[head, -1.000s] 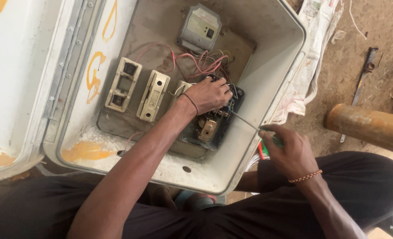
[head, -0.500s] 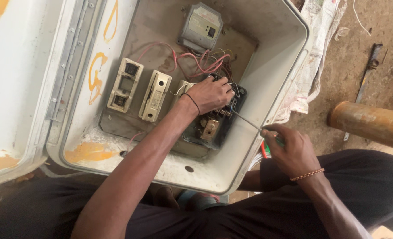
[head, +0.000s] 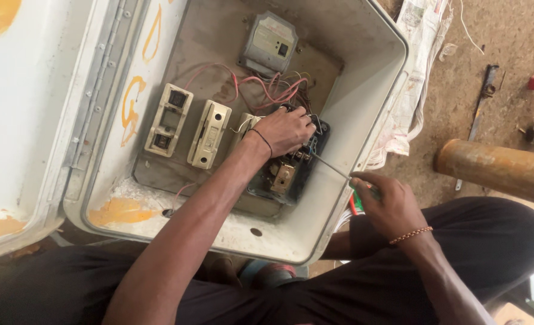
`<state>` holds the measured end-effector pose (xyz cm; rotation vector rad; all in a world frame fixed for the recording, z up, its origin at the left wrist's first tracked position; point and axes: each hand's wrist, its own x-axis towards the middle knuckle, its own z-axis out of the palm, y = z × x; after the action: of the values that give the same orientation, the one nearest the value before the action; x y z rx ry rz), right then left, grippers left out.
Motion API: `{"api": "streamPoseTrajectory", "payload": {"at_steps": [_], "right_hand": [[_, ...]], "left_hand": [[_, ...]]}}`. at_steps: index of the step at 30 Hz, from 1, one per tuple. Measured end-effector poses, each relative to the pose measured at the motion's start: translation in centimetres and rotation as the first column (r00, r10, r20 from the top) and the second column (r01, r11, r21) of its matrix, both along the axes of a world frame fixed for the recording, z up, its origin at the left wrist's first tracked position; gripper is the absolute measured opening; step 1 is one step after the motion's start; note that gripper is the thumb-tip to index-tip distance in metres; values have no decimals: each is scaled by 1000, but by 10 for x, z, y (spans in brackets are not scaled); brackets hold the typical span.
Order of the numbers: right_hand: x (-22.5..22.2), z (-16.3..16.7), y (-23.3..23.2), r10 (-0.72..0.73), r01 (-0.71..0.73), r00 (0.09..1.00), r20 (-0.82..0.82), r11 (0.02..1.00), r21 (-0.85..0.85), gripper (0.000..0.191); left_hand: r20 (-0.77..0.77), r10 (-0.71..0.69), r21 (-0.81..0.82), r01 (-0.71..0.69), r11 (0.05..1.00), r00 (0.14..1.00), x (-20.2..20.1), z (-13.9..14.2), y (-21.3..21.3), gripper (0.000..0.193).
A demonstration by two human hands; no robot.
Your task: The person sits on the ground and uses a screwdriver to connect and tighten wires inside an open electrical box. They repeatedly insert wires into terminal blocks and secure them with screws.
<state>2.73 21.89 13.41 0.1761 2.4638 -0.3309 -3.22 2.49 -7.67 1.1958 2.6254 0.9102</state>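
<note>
Our left hand point(head: 288, 129) is clamped on the black switch block point(head: 291, 171) inside the enclosure point(head: 363, 120); our right hand point(head: 390, 204) grips the screwdriver point(head: 333, 168). Tip could slip into the red wires point(head: 273, 90).

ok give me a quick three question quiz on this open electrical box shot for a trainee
1. True or false: the left hand rests on the dark switch unit inside the grey enclosure.
2. What does the right hand hold? A) pliers B) a screwdriver with a green handle C) a hammer
3. How many cream fuse holders lie left of the left hand?

Key
1. True.
2. B; its shaft points toward the switch unit.
3. Two show fully; a third is mostly hidden by the wrist.
</note>
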Motion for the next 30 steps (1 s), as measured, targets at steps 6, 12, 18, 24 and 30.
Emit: {"api": "streamPoseTrajectory", "payload": {"at_steps": [6, 12, 18, 24, 30], "right_hand": [[-2, 5, -8, 52, -53, 998, 19, 995, 89, 37], [-5, 7, -11, -57, 24, 985, 166, 981, 192, 40], [0, 3, 0, 38, -40, 999, 38, 998, 55, 41], [1, 8, -5, -54, 50, 996, 64, 997, 66, 43], [-6, 5, -11, -82, 61, 987, 135, 987, 151, 40]], "left_hand": [[21, -15, 8, 15, 1000, 1000, -3, 2, 0, 23], [15, 3, 32, -4, 999, 1000, -2, 3, -2, 21], [51, -10, 33, 8, 999, 999, -2, 3, -1, 17], [69, -8, 40, 5, 999, 998, -2, 5, -3, 22], [46, 3, 33, -5, 999, 999, -2, 8, -4, 21]]}}
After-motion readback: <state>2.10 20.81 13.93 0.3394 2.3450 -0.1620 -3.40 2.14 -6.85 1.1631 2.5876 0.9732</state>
